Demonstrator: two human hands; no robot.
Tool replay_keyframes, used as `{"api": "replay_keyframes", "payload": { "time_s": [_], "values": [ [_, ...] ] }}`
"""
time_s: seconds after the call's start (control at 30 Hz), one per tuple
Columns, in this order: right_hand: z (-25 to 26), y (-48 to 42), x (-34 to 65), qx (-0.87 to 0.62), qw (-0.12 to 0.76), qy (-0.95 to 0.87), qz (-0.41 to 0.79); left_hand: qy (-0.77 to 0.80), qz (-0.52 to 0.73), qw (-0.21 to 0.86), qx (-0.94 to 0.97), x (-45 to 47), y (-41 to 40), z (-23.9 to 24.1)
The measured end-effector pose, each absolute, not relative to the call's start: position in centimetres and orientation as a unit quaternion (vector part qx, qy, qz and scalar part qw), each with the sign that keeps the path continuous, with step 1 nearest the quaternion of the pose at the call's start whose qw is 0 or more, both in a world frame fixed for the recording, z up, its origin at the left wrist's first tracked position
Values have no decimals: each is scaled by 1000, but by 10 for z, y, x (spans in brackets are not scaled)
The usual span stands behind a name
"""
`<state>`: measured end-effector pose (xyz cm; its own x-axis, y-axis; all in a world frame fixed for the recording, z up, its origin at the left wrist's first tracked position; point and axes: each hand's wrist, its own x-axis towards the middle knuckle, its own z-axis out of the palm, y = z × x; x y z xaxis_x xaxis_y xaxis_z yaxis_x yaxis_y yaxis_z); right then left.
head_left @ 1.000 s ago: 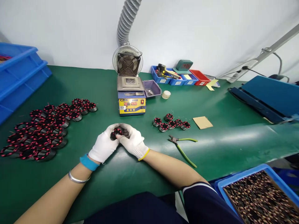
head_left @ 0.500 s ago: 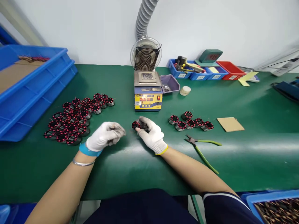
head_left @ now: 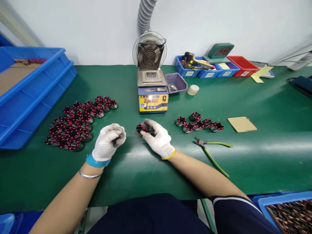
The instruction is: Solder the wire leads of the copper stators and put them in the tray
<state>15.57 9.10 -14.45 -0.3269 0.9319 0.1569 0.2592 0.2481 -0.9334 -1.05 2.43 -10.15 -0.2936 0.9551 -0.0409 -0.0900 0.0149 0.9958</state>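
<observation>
Stator (head_left: pixel 138 128) over green bench (head_left: pixel 136 172); gripped by thumb and fingers of right hand (head_left: pixel 157 137), presumably to leave wound face exposed; apart from it, left hand (head_left: pixel 109 140) with fingers curled closed, contents hidden.

Held coil (head_left: pixel 140 128) partly hidden, hose (head_left: pixel 146 14) cropped

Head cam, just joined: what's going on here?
A person in white gloves is handling ring-shaped wound parts at a green bench. The right hand holds one wound part; the left hand is apart from it, fingers curled, and I can't tell if it holds anything. A large cluster of similar parts sits to the left, six more to the right. Open pliers lie near those six, and a yellow-fronted unit stands beyond the hands.
</observation>
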Motion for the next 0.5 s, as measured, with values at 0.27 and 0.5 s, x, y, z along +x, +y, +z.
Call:
{"api": "replay_keyframes", "payload": {
  "time_s": [0.27, 0.5],
  "values": [
    [-146, 91, 157, -427, 386, -718, 392, 639, 475, 383, 468, 13, 29, -112],
    [-142, 93, 157, -444, 391, -695, 409, 612, 598, 337, 393, 9, 17, -106]
  ]
}}
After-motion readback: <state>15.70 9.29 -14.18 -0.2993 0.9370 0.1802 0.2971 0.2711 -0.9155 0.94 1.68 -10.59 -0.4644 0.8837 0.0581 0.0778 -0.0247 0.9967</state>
